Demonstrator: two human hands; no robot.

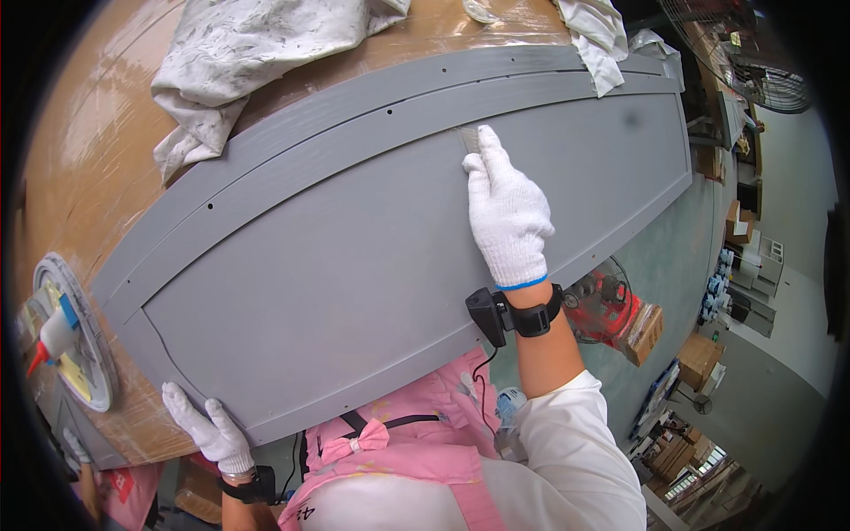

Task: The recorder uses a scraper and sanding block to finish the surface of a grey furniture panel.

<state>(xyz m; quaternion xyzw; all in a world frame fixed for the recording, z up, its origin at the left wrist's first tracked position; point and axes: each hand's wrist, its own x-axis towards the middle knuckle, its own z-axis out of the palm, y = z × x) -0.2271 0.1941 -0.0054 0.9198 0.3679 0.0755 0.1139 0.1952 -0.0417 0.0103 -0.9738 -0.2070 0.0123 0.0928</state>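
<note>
A large grey panel (336, 239) with a raised frame and a curved far side lies across the work table. My right hand (509, 208), in a white knit glove, reaches over the panel's middle. Pinched in its fingertips is a thin, see-through flat piece (468, 137), which meets the inner edge of the far frame strip; its exact kind is unclear. My left hand (208, 429), gloved alike, lies at the panel's near left corner with thumb and fingers apart, holding nothing.
Stained white cloths (239, 62) lie along the far side on the film-wrapped table (115, 115). At left, a round tray (102, 380) holds a red-tipped white bottle (57, 336). Another person's gloved hand (76, 445) shows lower left. Right: a fan (611, 296) and cardboard box (642, 334).
</note>
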